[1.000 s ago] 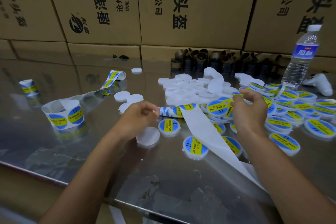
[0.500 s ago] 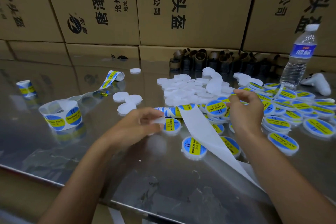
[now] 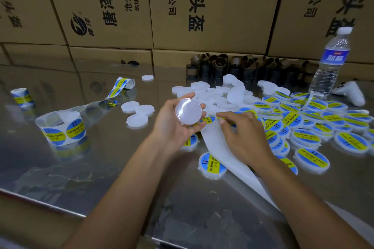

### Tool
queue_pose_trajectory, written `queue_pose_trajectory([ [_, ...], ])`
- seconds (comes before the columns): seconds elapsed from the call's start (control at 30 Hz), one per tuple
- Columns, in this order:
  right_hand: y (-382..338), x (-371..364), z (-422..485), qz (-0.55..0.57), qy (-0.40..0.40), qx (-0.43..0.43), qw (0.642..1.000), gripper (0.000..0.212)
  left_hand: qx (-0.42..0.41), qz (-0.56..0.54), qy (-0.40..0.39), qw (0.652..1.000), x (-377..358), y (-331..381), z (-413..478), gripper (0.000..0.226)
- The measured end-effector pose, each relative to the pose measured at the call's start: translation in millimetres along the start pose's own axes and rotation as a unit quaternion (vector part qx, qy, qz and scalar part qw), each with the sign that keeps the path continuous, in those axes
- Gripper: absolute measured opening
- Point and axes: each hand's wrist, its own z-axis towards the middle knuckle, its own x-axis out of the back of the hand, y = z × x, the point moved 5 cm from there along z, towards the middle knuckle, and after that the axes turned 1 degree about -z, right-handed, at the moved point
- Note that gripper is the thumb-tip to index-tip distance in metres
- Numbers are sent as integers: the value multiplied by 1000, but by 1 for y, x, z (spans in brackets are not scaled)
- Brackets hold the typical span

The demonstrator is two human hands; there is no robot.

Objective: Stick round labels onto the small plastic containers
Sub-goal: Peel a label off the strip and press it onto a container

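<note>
Showed a blank round container (image 3: 188, 112) raised at frame centre, face toward camera; label strip (image 3: 210, 139) just below it; blue-and-yellow labelled containers (image 3: 303, 127) heaped at right; blank ones (image 3: 212, 95) piled upper centre; label roll (image 3: 60, 127) at left.

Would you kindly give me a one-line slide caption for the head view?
Left hand holds a blank container while the right hand pinches the label strip.

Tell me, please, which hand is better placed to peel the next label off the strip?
The right hand: its fingertips sit at the label strip, while the left hand holds a blank container.
</note>
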Motion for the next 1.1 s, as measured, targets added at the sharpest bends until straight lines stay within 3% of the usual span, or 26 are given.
queue_pose_trajectory([
  [0.2, 0, -8, 2, -30, -42, 15, 999, 35, -48, -11, 30, 998, 12, -6, 9, 30],
  [0.43, 2, 3, 4, 193, 29, -57, 979, 23, -36, -6, 21, 999, 17, -11, 7, 21],
  [0.67, 0, 18, 5, 395, 73, -105, 910, 30, 21, 53, -33, 998, 14, -21, 8, 22],
  [0.87, -8, 20, 6, 442, 55, -99, 890, 30, 93, 98, -75, 988, 10, -34, 8, 37],
  [1.1, -13, 8, 5, 445, -30, -98, 890, 41, 73, 61, -72, 993, 5, -28, 8, 48],
])
